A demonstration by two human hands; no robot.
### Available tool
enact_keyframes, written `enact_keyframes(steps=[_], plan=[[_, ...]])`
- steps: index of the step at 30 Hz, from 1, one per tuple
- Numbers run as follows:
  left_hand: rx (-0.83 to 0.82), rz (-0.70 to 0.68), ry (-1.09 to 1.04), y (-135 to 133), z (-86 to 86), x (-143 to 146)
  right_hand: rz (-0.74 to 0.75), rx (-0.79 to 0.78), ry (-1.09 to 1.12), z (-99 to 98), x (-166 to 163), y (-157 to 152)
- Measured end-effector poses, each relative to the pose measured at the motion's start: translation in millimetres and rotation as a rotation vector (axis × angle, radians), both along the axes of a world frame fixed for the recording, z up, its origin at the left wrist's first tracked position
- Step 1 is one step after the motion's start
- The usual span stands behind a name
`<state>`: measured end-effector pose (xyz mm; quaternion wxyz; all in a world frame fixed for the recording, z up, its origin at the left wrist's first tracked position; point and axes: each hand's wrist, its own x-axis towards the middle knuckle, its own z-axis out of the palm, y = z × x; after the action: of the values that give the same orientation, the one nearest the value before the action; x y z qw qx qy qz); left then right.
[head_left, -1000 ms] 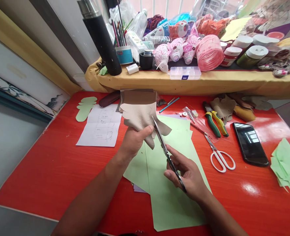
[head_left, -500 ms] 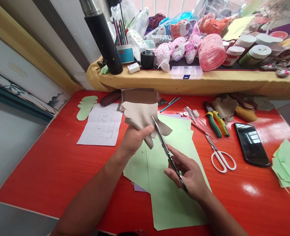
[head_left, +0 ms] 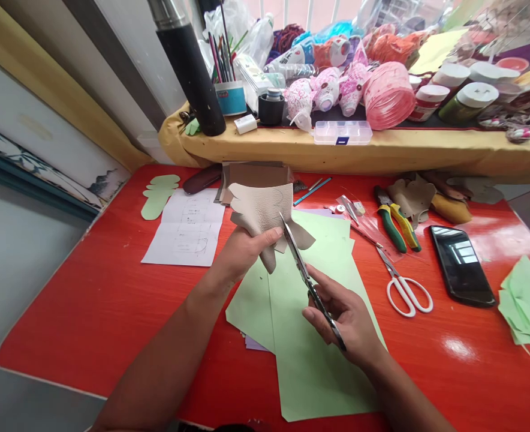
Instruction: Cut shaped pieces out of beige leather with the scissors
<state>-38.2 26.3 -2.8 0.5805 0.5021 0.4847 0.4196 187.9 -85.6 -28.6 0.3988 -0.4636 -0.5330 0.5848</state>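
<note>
Red table (head_left: 89,300) | above green paper (head_left: 310,372): left hand (head_left: 242,255) gripping leather (head_left: 258,207), now tilted slightly | right hand (head_left: 346,324) closed around scissors (head_left: 305,273), blades at leather edge, cut barely advanced

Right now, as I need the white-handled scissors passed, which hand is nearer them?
Right. The right hand, holding dark scissors, lies just left of the white-handled scissors; the left hand grips beige leather farther left.

On your red table (head_left: 89,300), a white printed sheet (head_left: 186,228) lies at the far left. To the right you have green-handled pliers (head_left: 393,227), white-handled scissors (head_left: 404,288) just nearer, and a dark phone (head_left: 461,264) beside them. On the yellow shelf (head_left: 404,153) beyond stand a black flask (head_left: 193,72), a clear plastic box (head_left: 340,132) and a pink roll (head_left: 386,96).
</note>
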Motion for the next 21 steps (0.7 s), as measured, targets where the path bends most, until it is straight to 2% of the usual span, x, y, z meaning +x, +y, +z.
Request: enact_keyframes(steps=[10,21], plan=[[0.022,0.055,0.038,-1.7,2.8,2.7,0.008,-0.048,0.051,-0.3,-1.9,1.4],[-0.010,0.097,0.087,-5.8,5.6,7.9,0.015,-0.011,-0.031,0.3,-2.4,1.9]])
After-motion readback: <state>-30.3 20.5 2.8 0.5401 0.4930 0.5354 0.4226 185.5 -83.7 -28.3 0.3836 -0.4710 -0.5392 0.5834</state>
